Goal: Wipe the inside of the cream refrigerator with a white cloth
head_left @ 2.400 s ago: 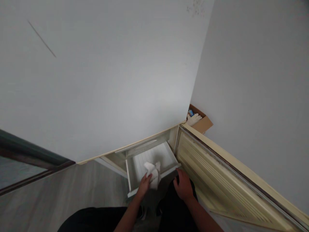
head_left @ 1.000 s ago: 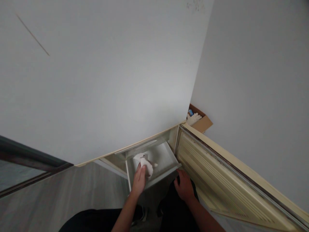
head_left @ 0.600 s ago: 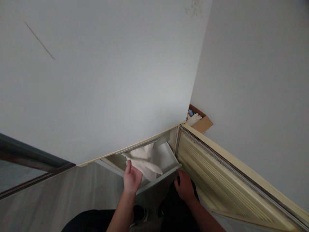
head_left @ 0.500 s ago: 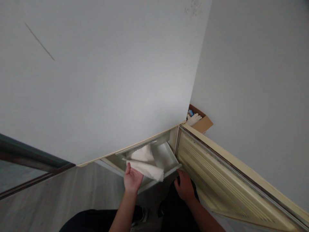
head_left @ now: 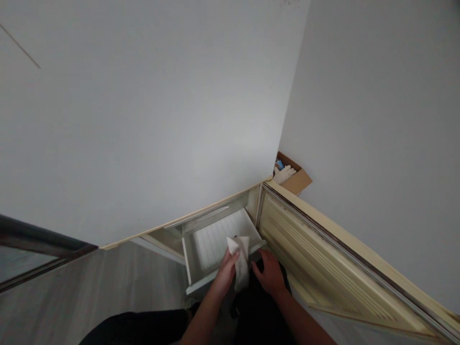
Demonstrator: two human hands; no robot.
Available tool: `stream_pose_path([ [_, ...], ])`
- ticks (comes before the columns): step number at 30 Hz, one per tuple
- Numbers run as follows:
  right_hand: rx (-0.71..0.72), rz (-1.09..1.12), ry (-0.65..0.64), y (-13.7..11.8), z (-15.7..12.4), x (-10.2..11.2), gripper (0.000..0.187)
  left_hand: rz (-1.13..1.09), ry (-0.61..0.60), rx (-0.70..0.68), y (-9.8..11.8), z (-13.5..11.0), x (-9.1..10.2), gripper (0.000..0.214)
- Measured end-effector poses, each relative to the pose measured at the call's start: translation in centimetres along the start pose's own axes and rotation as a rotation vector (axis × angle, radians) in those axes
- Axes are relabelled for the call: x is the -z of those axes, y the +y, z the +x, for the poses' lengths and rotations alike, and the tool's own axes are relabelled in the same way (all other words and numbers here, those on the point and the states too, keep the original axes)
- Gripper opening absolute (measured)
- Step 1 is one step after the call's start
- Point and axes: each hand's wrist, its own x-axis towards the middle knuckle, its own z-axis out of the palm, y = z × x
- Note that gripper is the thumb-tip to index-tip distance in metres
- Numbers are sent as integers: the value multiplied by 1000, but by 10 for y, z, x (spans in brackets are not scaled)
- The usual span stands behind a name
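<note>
The white cloth [head_left: 242, 266] is clutched in the left hand [head_left: 226, 272] at the front rim of the open drawer [head_left: 209, 244] — wiping, seemingly — the right hand [head_left: 270, 277] is laid by its corner, grip unclear; next, the drawer must be steadied.

The open drawer [head_left: 212, 242] sits low in the corner — the slatted panel [head_left: 316, 261] to its right, the cardboard box [head_left: 293, 177] behind that, the cloth [head_left: 241, 261] over the drawer's front edge.
</note>
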Motion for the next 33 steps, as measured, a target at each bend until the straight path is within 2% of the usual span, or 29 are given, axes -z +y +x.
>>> stream_pose_path([
  [4,42,51,-40,4,0,0,43,414,-257,-39,-24,-10,-11,64],
  [7,34,54,-56,6,0,2,42,614,-318,-101,-38,-13,-13,74],
  [10,15,35,-79,5,2,4,44,666,-246,-132,-47,-13,-14,77],
  [13,31,8,-100,2,3,5,51,655,-168,-165,-50,-12,-13,58],
  [18,46,-32,-94,-2,3,4,29,646,-169,-204,-52,-9,-3,50],
  [21,46,-32,-89,0,3,3,18,632,-79,-194,-55,-10,6,46],
  [24,46,-13,-62,2,3,2,17,631,-22,-194,-56,-12,14,39],
  [28,92,61,-62,2,2,4,14,598,4,-195,-48,-14,18,34],
  [33,129,103,-65,3,1,5,18,610,72,-218,-32,-10,17,33],
])
